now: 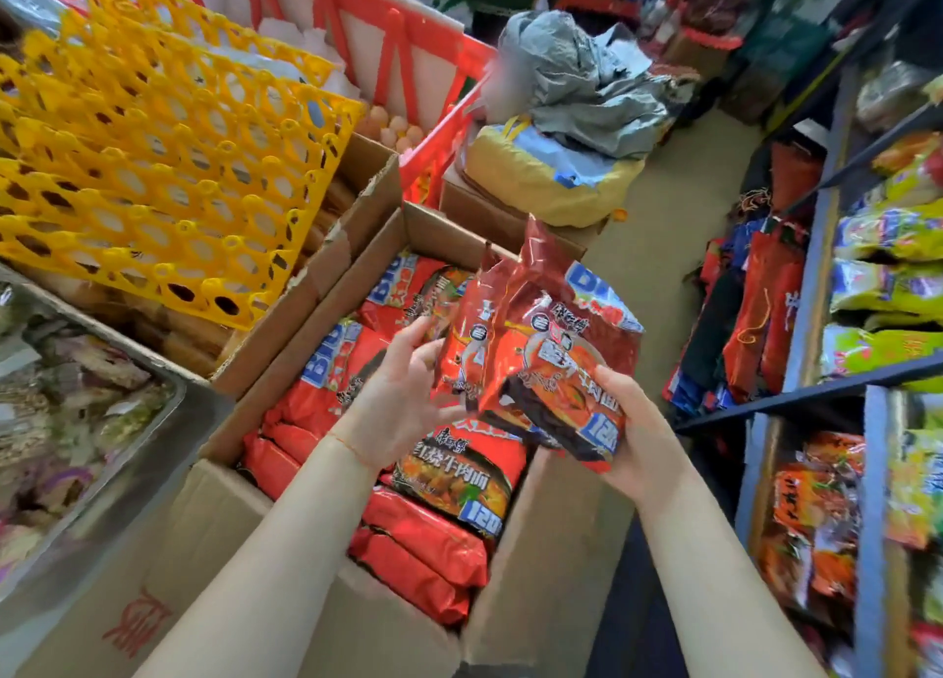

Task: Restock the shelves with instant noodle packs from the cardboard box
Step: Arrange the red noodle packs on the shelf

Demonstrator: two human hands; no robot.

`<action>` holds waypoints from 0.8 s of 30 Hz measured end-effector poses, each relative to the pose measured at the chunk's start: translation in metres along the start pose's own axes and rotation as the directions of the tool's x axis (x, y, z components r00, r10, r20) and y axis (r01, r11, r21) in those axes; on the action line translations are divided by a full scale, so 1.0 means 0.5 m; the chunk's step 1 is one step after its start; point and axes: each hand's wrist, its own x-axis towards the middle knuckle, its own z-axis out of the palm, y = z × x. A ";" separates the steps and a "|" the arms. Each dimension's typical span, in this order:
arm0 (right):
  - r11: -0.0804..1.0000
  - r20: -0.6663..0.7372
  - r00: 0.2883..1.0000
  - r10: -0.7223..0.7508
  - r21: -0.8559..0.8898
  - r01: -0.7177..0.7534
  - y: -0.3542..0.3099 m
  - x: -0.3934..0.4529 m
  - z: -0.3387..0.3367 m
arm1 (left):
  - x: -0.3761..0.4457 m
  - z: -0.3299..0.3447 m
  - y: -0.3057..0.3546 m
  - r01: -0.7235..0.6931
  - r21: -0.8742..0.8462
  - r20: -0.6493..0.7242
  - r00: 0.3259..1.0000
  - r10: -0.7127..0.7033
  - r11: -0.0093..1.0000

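Note:
An open cardboard box (530, 570) stands low in the middle, filled with several red instant noodle packs (454, 478). Above the box I hold a bunch of red noodle packs (541, 351) between both hands. My left hand (403, 397) grips their left edge, thumb on the front. My right hand (633, 437) cups the lower right corner from below. The blue metal shelves (816, 289) stand at the right, stocked with red, orange and green noodle packs (893, 289).
Yellow plastic egg trays (153, 157) lie stacked at the left over another open box. A red crate (439, 131) with eggs stands behind. A metal tray (122, 453) of wrapped goods sits at lower left. Bags (571, 131) lie piled on a box at the back; the beige floor aisle (678, 218) runs past them.

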 end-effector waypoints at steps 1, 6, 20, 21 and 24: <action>1.000 -0.005 1.000 -0.009 0.011 0.009 0.000 -0.024 -0.022 | -0.008 0.037 -0.004 0.016 0.039 0.063 0.998 -0.018 0.999; 0.990 -0.181 0.983 -0.039 0.123 0.062 -0.003 -0.135 -0.125 | -0.028 0.183 -0.056 0.123 0.216 0.286 0.940 -0.183 0.969; 0.769 -0.442 0.797 -0.411 0.302 0.564 0.138 -0.672 -0.405 | -0.259 0.455 -0.313 0.039 0.434 0.463 0.847 -0.261 0.900; 0.751 -0.478 0.740 -0.473 0.221 0.622 0.150 -0.716 -0.407 | -0.289 0.482 -0.339 0.015 0.442 0.503 0.824 -0.261 0.897; 0.812 -0.538 0.702 -0.467 0.055 0.582 0.159 -0.816 -0.391 | -0.378 0.566 -0.412 -0.084 0.499 0.575 0.777 -0.257 0.862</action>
